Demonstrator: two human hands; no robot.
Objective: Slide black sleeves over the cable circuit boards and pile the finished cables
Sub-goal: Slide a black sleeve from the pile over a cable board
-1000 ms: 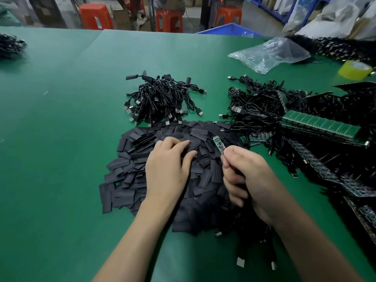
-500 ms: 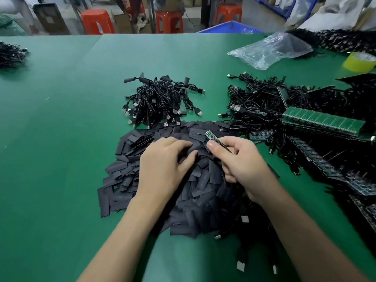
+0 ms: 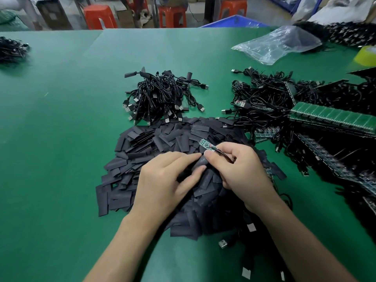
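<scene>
Pinching one black sleeve (image 3: 202, 162) between thumb and forefinger, the left hand (image 3: 164, 180) lies low over the sleeve pile (image 3: 146, 147). Its other fingers are curled loosely on the heap. Sleeve is flat and short, lying just above the pile's middle.

The right hand (image 3: 242, 176) has its fingers curled round a thin black cable (image 3: 223, 154), gripping it just behind the circuit board (image 3: 206, 143). Board is bare, small and green, sticking out up and to the left of the fingertips. It is just beside the far end of the held sleeve, not inside it. Right thumb tip lies against that sleeve end. Both hands meet over the centre of the pile.

Behind the pile is a bundle of sleeved cables (image 3: 162, 96) with USB plugs splayed outward, its near edge touching the sleeves. To the right is a larger cable tangle (image 3: 262, 102) with uncovered boards showing here and there. A stack of green board panels (image 3: 333, 119) lies across that tangle's right side. More loose USB plugs poke out from under the pile's near edge.

Everything sits on a green table mat (image 3: 61, 119). At the far right are a crumpled clear plastic bag (image 3: 278, 43) and a yellow tape roll (image 3: 366, 55). A small dark cable heap (image 3: 12, 50) lies at the far left edge. Orange stools (image 3: 99, 16) and a blue bin (image 3: 234, 20) stand beyond the table.
</scene>
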